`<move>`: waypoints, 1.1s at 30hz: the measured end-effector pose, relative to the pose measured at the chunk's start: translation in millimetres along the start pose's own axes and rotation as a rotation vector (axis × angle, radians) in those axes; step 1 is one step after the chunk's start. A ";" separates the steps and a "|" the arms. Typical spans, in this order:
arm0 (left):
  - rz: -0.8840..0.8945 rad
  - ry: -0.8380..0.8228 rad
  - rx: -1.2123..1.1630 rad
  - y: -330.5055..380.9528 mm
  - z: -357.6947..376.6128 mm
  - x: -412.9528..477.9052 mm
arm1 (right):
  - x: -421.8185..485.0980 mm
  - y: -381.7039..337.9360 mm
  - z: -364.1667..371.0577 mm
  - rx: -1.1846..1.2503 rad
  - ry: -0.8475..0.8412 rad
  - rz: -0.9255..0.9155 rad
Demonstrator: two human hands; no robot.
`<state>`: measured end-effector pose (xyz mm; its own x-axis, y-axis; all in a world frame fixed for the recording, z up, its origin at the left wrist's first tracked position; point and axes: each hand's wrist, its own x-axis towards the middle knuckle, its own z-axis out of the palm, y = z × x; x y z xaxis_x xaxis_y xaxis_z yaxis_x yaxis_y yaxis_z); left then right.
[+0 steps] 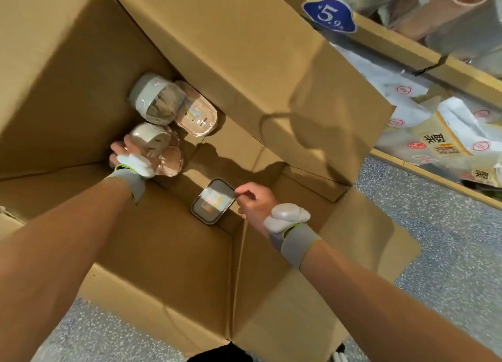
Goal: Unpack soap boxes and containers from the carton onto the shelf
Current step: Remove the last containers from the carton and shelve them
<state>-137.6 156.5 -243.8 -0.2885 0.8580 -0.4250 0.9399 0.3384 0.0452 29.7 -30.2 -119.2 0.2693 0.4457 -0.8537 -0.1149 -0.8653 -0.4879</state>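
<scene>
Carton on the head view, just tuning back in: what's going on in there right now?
A person has both hands deep in the open carton. The left hand grips a pale soap box by the far wall. The right hand pinches the edge of a grey container on the carton floor. A grey-lidded container and a pink container wait in the far corner. Nothing has reached the shelf yet.

Blue price tag (329,16) marked 5.9, speckled grey floor (448,239), white plastic-wrapped packs (459,121) with red stickers
</scene>
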 end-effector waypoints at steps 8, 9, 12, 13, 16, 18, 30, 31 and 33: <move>0.003 -0.042 0.234 -16.1 13.4 26.4 | -2.4 5.6 -6.2 -0.130 -0.055 -0.007; 0.006 -0.053 0.214 -17.4 11.7 24.8 | -2.7 6.1 -6.0 -0.139 -0.069 -0.003; -0.005 -0.052 0.184 -15.4 12.4 21.3 | -3.6 8.4 -5.9 -0.158 -0.078 0.004; 0.007 -0.053 0.206 -12.6 12.1 20.5 | -3.9 8.3 -5.6 -0.163 -0.077 0.011; 0.060 -0.161 0.254 -20.9 23.4 25.7 | -4.4 7.9 -5.0 -0.146 -0.059 0.017; 0.129 -0.199 0.283 -31.8 36.2 30.9 | -4.2 7.4 -4.4 -0.164 -0.037 -0.003; 0.447 -0.777 0.123 -13.1 -45.0 -77.0 | -13.2 1.3 -3.7 -0.158 0.009 0.119; 0.440 -0.810 0.099 -11.3 -52.0 -85.2 | -16.2 -2.6 -4.5 -0.106 0.005 0.158; 0.471 -0.834 0.054 -9.4 -63.5 -102.7 | -24.6 -9.9 -7.7 0.047 -0.021 0.263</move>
<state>-128.4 89.7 -143.2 0.3241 0.3433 -0.8816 0.9395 -0.0072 0.3425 31.6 -34.3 -91.9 0.2046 0.2115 -0.9557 -0.2227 -0.9407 -0.2558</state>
